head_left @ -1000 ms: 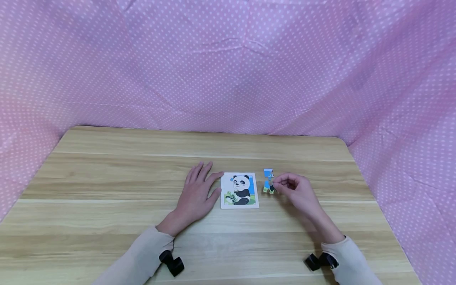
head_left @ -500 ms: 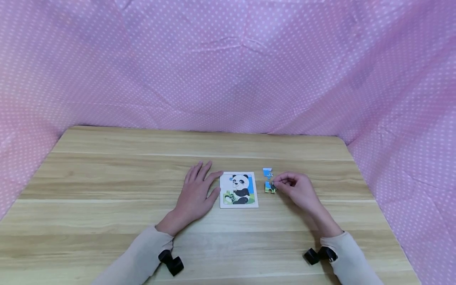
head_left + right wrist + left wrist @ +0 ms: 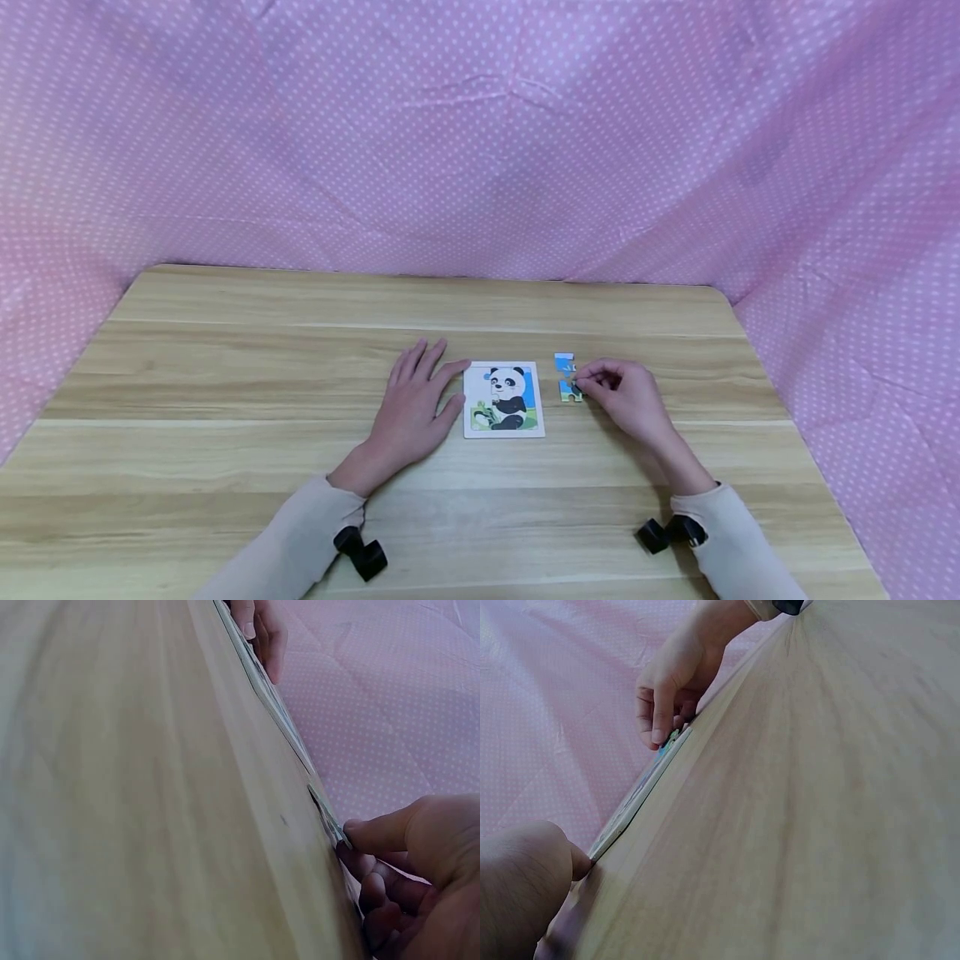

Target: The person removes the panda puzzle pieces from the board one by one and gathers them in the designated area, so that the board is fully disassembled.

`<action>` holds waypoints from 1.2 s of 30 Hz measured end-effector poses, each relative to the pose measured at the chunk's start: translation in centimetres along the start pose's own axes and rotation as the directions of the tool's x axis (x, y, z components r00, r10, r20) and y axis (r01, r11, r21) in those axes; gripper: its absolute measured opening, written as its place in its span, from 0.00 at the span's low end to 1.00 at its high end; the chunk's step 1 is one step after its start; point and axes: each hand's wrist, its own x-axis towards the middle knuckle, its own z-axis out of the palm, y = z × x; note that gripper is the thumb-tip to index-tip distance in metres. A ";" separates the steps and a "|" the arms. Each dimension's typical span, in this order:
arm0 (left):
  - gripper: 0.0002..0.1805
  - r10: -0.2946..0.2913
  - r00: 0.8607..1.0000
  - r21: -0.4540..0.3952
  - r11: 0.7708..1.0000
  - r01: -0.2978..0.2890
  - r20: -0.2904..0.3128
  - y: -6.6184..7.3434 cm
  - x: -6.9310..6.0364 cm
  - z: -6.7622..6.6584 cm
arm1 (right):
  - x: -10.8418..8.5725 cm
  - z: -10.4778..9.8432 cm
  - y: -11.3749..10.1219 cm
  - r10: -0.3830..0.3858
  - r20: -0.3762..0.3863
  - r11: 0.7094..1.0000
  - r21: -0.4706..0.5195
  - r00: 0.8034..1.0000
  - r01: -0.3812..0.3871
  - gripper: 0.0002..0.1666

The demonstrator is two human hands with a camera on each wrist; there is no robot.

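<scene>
A panda jigsaw puzzle board (image 3: 504, 400) with a pale border lies flat on the table. Spread out beside it, my left hand (image 3: 408, 408) touches the board's left edge with thumb and forefinger. To the right of the board, my right hand (image 3: 626, 398) pinches a small blue, green and black puzzle piece (image 3: 567, 392) between thumb and forefinger. In the right wrist view this puzzle piece (image 3: 328, 816) appears tilted, and the fingertips cover one end of it. Just beyond it lies another blue puzzle piece (image 3: 564, 362), untouched.
The wooden table (image 3: 240, 375) reaches out on both sides of the hands. Pink dotted cloth (image 3: 480, 150) hangs behind its back edge and along the sides. A black wrist camera (image 3: 362, 554) sits at the left cuff, another black camera (image 3: 667, 535) at the right.
The pinched puzzle piece has turned and shifted slightly right and away from me, with the right hand following a little. My left hand and the board have stayed nearly still.
</scene>
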 end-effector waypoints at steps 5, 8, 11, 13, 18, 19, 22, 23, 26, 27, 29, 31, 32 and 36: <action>0.26 -0.001 1.000 0.001 1.000 0.001 0.000 0.0 0.0 0.1 | -0.1 0.2 0.1 -0.024 -0.024 1.000 0.000 0.999 0.024 0.03; 0.26 -0.007 1.000 -0.002 1.000 0.007 0.005 0.1 0.0 0.0 | -0.2 0.3 0.1 -0.027 -0.030 1.000 -0.001 0.999 0.027 0.03; 0.26 0.000 1.000 -0.002 1.000 0.000 -0.004 0.1 0.0 0.0 | -0.2 0.3 0.2 -0.027 -0.032 1.000 -0.004 0.999 0.027 0.03; 0.26 0.001 1.000 -0.004 1.000 -0.001 -0.007 0.1 0.0 0.0 | -0.1 0.4 0.3 -0.031 -0.034 1.000 -0.006 0.999 0.030 0.03; 0.26 0.006 1.000 0.004 1.000 -0.006 -0.014 0.1 0.0 0.1 | -0.1 0.4 0.4 -0.049 -0.040 0.999 -0.010 0.998 0.048 0.03; 0.26 0.008 1.000 0.005 1.000 -0.008 -0.017 0.1 0.0 0.1 | -0.1 0.4 0.4 -0.051 -0.041 0.999 -0.008 0.998 0.050 0.04; 0.26 0.009 1.000 0.006 1.000 -0.009 -0.019 0.1 0.0 0.1 | -0.1 0.4 0.4 -0.048 -0.040 0.999 0.000 0.998 0.048 0.03; 0.26 0.008 1.000 0.006 1.000 -0.008 -0.017 0.1 0.0 0.1 | -0.2 0.4 0.4 -0.046 -0.042 0.999 0.003 0.998 0.046 0.04; 0.26 0.006 1.000 0.011 1.000 -0.006 -0.012 0.2 0.0 0.1 | -0.2 0.4 0.2 -0.039 -0.051 0.999 0.011 0.998 0.040 0.03; 0.26 0.006 1.000 0.012 1.000 -0.005 -0.012 0.2 0.0 0.0 | -0.2 0.4 0.1 -0.039 -0.055 0.999 0.015 0.998 0.040 0.03; 0.26 0.006 1.000 0.011 1.000 -0.006 -0.011 0.2 0.0 0.0 | -0.3 0.4 -0.3 -0.046 -0.059 0.999 0.026 0.997 0.047 0.03; 0.26 0.007 1.000 0.008 1.000 -0.007 -0.012 0.2 0.0 0.0 | -0.5 0.4 -0.9 -0.055 -0.056 0.998 0.036 0.997 0.057 0.03; 0.26 0.007 1.000 0.007 1.000 -0.007 -0.013 0.2 0.0 0.0 | -0.6 0.4 -1.2 -0.061 -0.051 0.997 0.041 0.997 0.063 0.03; 0.26 0.005 1.000 0.009 1.000 -0.005 -0.013 0.2 0.0 0.1 | -0.9 0.6 -2.1 -0.070 -0.026 0.995 0.068 0.997 0.072 0.05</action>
